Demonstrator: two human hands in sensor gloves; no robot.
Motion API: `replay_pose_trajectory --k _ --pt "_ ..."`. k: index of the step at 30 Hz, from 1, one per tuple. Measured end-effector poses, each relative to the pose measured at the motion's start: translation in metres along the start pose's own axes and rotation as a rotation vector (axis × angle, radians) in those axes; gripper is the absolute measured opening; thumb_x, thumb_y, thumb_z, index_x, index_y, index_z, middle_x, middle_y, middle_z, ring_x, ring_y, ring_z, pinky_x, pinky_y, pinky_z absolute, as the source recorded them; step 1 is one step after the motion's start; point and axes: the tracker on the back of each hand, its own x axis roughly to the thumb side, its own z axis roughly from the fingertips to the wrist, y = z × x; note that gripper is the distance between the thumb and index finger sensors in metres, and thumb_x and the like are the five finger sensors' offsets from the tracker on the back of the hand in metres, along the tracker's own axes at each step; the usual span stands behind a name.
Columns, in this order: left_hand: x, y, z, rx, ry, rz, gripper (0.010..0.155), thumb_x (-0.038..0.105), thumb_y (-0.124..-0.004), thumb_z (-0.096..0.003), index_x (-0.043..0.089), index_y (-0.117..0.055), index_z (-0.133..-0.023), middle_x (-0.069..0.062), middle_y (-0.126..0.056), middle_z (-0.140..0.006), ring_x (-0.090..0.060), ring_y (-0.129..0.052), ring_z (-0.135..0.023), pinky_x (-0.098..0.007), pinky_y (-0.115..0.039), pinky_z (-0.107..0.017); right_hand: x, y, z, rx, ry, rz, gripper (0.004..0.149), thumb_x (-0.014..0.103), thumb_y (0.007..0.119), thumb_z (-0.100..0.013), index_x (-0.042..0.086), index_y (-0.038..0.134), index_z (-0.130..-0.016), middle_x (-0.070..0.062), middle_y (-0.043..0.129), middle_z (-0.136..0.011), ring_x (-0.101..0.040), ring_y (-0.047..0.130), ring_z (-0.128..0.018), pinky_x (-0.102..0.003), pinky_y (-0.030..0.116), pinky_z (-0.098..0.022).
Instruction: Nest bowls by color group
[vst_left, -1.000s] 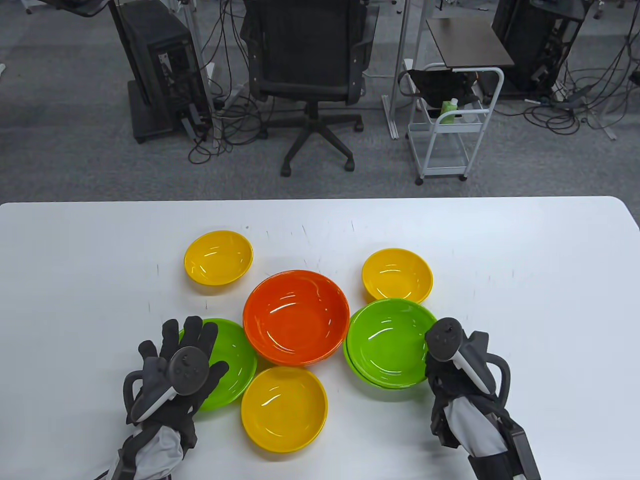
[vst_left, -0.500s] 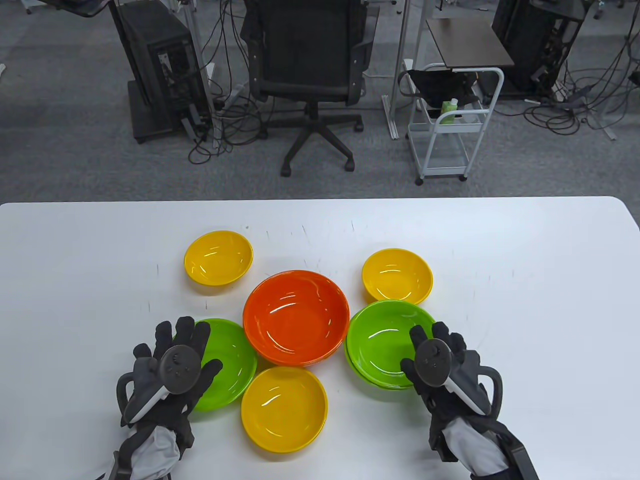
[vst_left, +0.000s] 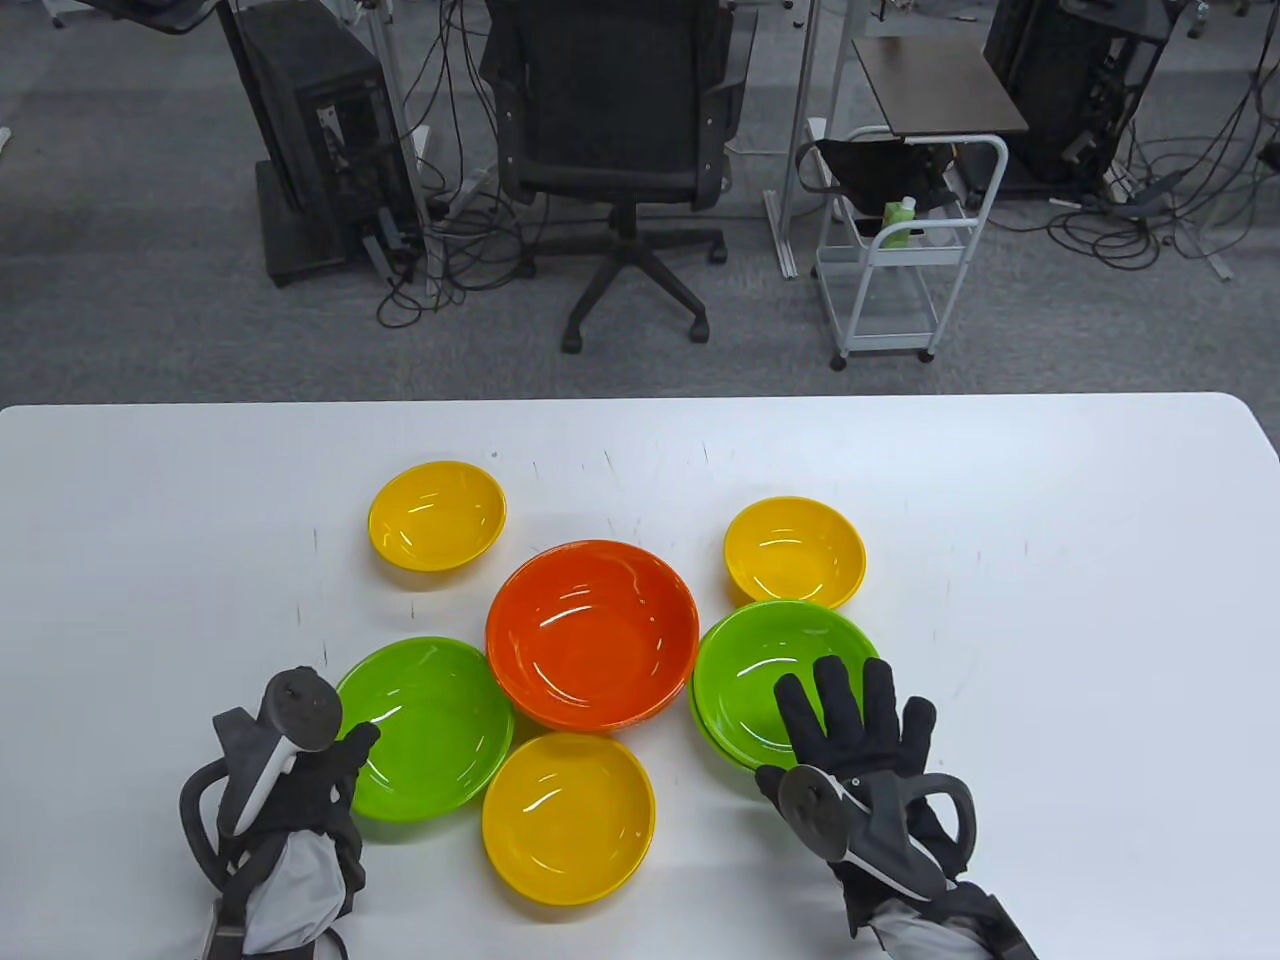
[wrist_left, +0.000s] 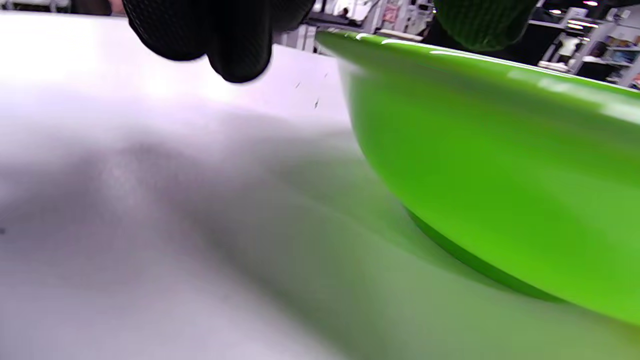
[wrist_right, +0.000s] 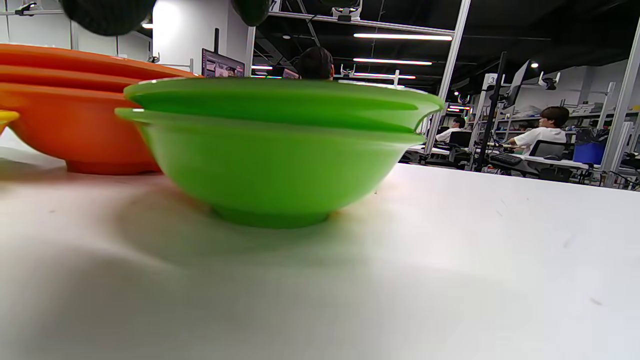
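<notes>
I see my left hand (vst_left: 290, 790) at the left rim of the single green bowl (vst_left: 428, 728), which sits left of the orange bowl (vst_left: 592, 632); whether its fingers pinch that glossy rim I cannot tell. The orange bowl is round, smooth and shiny on the white table (vst_left: 1050, 560). Right of it, two green bowls sit nested (wrist_right: 280, 145), my right hand (vst_left: 865, 765) flat above them, fingers spread.

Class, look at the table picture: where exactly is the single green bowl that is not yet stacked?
In the table view the single green bowl sits near the front left, between the left hand and the orange bowls, with a yellow bowl just to its right front.
</notes>
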Motion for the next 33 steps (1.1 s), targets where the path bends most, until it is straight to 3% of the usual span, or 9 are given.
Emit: replay_pose_trajectory --k 7,9,12,15,26,33 --pt "-0.013 -0.011 -0.015 -0.115 0.04 0.123 0.075 0.048 -0.073 -0.0496 0.015 -0.043 -0.11 -0.004 -0.083 -0.094 -0.017 -0.097 -0.059 -0.034 -0.085 -0.046 -0.001 0.002 0.0 0.022 0.011 0.001 0.077 0.056 0.063 -0.05 0.024 0.038 -0.116 -0.018 0.023 -0.123 -0.057 0.018 -0.107 -0.08 0.026 -0.066" --pt "-0.017 -0.015 -0.02 -0.152 0.041 0.168 0.073 0.045 -0.072 -0.0508 0.014 -0.043 -0.11 -0.001 -0.084 -0.089 -0.013 -0.098 -0.053 -0.031 -0.086 -0.042 -0.001 0.001 0.001 0.023 0.009 0.003 0.077 0.056 0.063 -0.05 0.024 0.038 -0.116 -0.018 0.023 -0.123 -0.057 0.018 -0.106 -0.08 0.026 -0.067" --pt "-0.022 -0.014 -0.024 -0.146 0.026 0.262 0.064 0.039 -0.07 -0.0523 0.011 -0.052 -0.107 -0.001 -0.098 -0.071 -0.009 -0.105 -0.04 -0.027 -0.092 -0.032 -0.001 0.001 0.001 0.026 0.008 0.003 0.077 0.056 0.063 -0.05 0.024 0.038 -0.116 -0.018 0.023 -0.123 -0.057 0.018 -0.106 -0.08 0.026 -0.066" --pt "-0.027 -0.013 -0.025 -0.152 0.011 0.304 0.061 0.037 -0.069 -0.053 0.01 -0.056 -0.106 -0.003 -0.099 -0.068 -0.01 -0.106 -0.037 -0.027 -0.092 -0.031 -0.002 0.001 0.001 0.04 0.013 0.004 0.076 0.056 0.062 -0.051 0.024 0.038 -0.116 -0.018 0.023 -0.123 -0.057 0.017 -0.106 -0.08 0.025 -0.066" --pt "-0.034 0.012 -0.011 0.017 -0.028 0.427 0.059 0.036 -0.069 -0.0531 0.007 -0.059 -0.104 -0.005 -0.1 -0.065 -0.01 -0.106 -0.035 -0.027 -0.093 -0.029 0.0 0.0 0.0 0.038 0.012 0.005 0.076 0.056 0.063 -0.051 0.023 0.039 -0.116 -0.018 0.024 -0.123 -0.057 0.017 -0.106 -0.08 0.025 -0.066" --pt "-0.016 0.03 0.012 0.142 -0.128 0.477 0.059 0.036 -0.07 -0.0529 0.006 -0.062 -0.103 -0.005 -0.101 -0.062 -0.01 -0.106 -0.032 -0.027 -0.093 -0.027 0.0 -0.018 -0.006 -0.009 0.011 -0.05 0.076 0.055 0.062 -0.051 0.023 0.039 -0.116 -0.018 0.025 -0.123 -0.057 0.019 -0.107 -0.08 0.026 -0.066"
